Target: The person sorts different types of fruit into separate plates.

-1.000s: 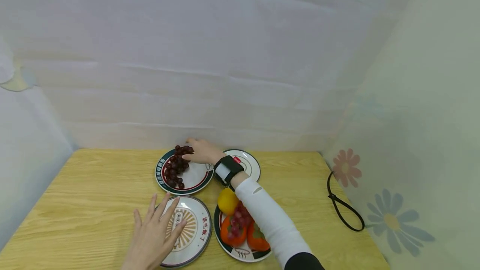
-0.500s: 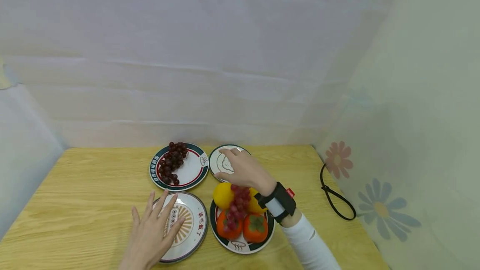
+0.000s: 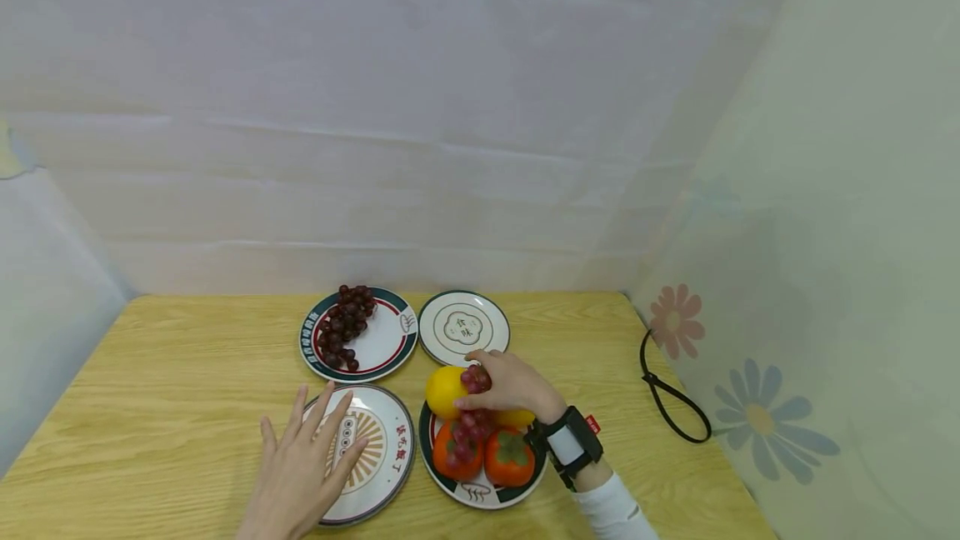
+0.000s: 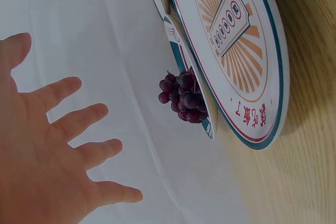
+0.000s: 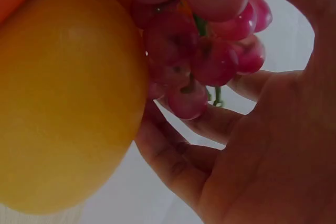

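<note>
My right hand (image 3: 521, 386) reaches over the fruit plate (image 3: 477, 497) at front right. Its thumb and fingers curl round a bunch of red grapes (image 5: 170, 45), which drapes down between two orange persimmons (image 3: 510, 457). A smooth yellow fruit (image 3: 444, 392) sits left of the grapes; a second one lies partly hidden under the hand. In the right wrist view, a yellow fruit (image 5: 68, 98) fills the left side, fingertips close by it. My left hand (image 3: 296, 473) is spread with straight fingers, overlapping the white plate (image 3: 378, 482) with a sunburst print.
Behind, a plate (image 3: 390, 348) with a teal rim bears a bunch of dark grapes (image 3: 345, 327). Beside it stands a smaller white plate (image 3: 487, 327) with a printed emblem. A black cord loop (image 3: 678, 411) hangs by the right wall. The wooden table (image 3: 187, 373) meets a pale backdrop.
My right hand has drawn back from beside the dark grapes, across the small plate, down to the red grapes. The left hand stays spread in place. The head view has shifted slightly.
</note>
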Tool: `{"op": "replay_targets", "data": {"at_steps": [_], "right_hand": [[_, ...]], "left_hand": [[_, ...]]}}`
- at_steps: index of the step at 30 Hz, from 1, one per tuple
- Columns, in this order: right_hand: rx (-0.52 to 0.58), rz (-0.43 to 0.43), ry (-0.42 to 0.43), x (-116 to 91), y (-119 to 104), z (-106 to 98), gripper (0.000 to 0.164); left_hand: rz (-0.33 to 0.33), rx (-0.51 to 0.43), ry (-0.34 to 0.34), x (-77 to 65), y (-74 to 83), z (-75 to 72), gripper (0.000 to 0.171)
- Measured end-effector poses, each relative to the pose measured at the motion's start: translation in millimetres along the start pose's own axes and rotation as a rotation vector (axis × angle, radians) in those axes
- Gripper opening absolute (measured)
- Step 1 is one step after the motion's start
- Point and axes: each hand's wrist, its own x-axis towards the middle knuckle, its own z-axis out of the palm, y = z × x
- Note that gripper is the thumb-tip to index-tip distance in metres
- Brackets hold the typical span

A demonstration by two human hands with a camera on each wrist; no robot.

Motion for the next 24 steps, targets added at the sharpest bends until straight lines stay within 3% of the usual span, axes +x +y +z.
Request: {"op": "replay_targets", "data": {"at_steps": [11,17,24], "right_hand": [[0.035,-0.095,0.061,-4,2,0,0.035],[0.091,-0.143,0.077,-14,-9,-12,0.030],[0.129,-0.325,0.149,-25,-42,-49,0.029]], "left_hand": [[-0.004,-0.011,0.005,0.2,1.2,0.6,0.056],[-0.007,-0.002,-0.011,1.8,1.2,-0.9,0.056],[-0.015,0.003,-0.034,3.1,1.6,-1.4,0.056]]}}
